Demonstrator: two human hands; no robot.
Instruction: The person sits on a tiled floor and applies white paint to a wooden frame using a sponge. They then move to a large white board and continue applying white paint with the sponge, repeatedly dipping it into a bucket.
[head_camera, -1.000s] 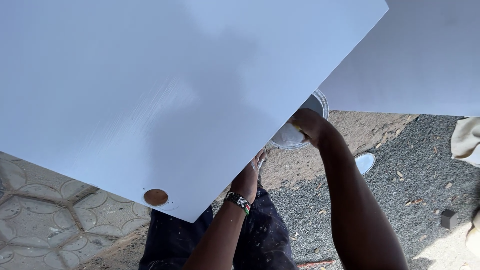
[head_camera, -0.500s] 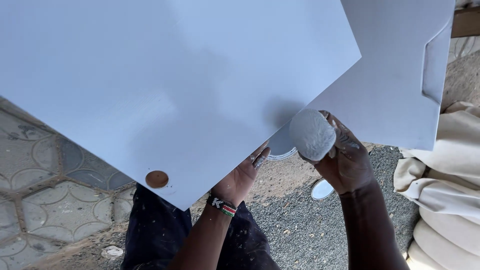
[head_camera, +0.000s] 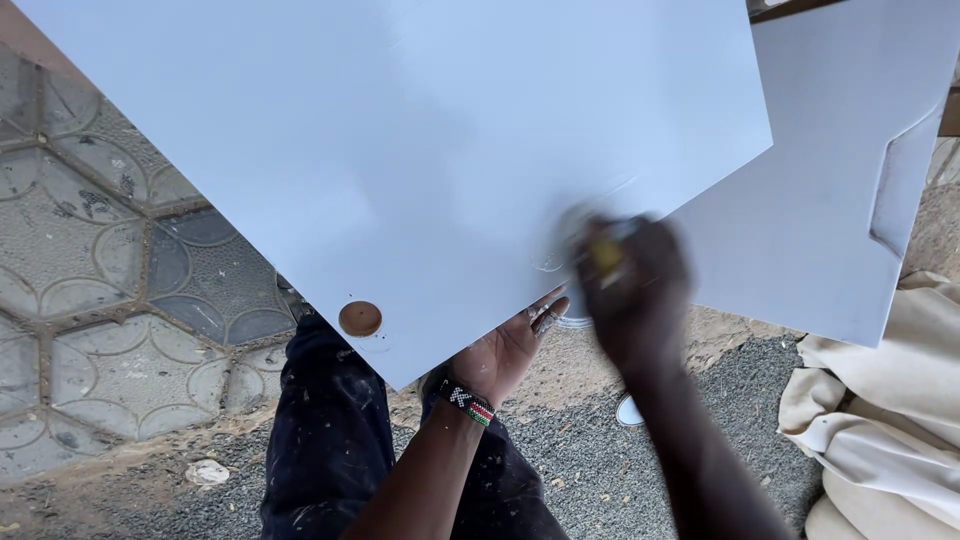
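Observation:
A large white board (head_camera: 420, 150) fills the upper view, tilted, with a round brown recess (head_camera: 360, 318) near its lower edge. My left hand (head_camera: 505, 350), with a beaded band on its wrist, grips the board's lower edge from beneath. My right hand (head_camera: 630, 285) is blurred with motion and presses a pale round pad (head_camera: 590, 240) onto the board's face near its lower right edge. The pad is mostly hidden by my fingers, and a yellowish bit shows at them. My dark, paint-flecked trousers (head_camera: 330, 440) show below the board.
A second white panel (head_camera: 830, 200) with a cut-out handle lies behind at the right. Cream cloth (head_camera: 880, 420) is bunched at the lower right. Hexagon-patterned paving (head_camera: 90, 300) lies at the left, gravel below, with a small white lid (head_camera: 628, 410) on it.
My right hand has moved with the pad from below the board's edge up onto its face and now blurs there. The board has shifted right in view. The left hand keeps its hold.

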